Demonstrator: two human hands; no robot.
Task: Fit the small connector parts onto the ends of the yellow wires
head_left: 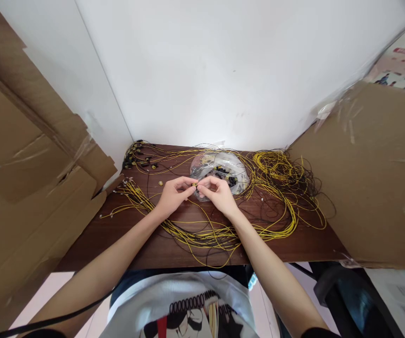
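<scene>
White wall (223, 70) closes off the far side of a dark brown table (118, 253), with brown cardboard standing along the left edge (19, 150) and the right edge (368, 183), probably to keep the loose lengths from sliding off.

From the head view, 2 bare hands meet near the middle of the table. Left hand (174, 195) pinches a small yellow part (194, 185) between thumb and index finger; right hand (221, 192) comes in from the other side, its thumb and index finger closed on the part's right end. That part lies right at the fingertips, raised in front of the clear plastic bag (242, 187); its finer shape is too small to tell. Gripping it from 2 sides likely steadies it for fine work.

Black connectors (220, 170) show in the bag, just beyond the fingers, presumably kept there for easy reach. A loose yellow piece (160, 183) lies on the table left of the left hand. Yellow and black wires (206, 239) sweep beneath the forearms, their pale-tipped ends fanned at left, perhaps for easy picking. Wires with black connectors (135, 157) gather at far left, apparently grouped separately, and a tangled coil (271, 164) sits at far right.
</scene>
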